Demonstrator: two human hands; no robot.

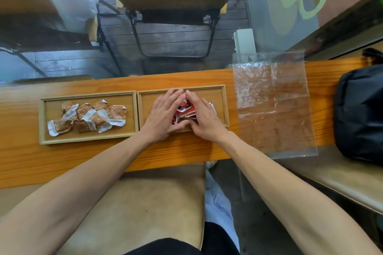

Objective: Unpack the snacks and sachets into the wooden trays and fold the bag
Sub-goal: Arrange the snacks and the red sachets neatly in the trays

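Cup the sachets [185, 111] between your flat, unclenched left hand [163, 115] and right hand [204, 117]; press inward evenly.

**What you can't make out from the head view**

Your left hand [163, 114] and right hand [204, 117] cover most of the red sachets [185, 109], so you can't count them or read their print. The right tray [224, 105] floor under your palms is hidden. At three o'clock, the black bag [360, 114] is cut by the frame edge. The print on the snack wrappers [87, 118] is too small to read.
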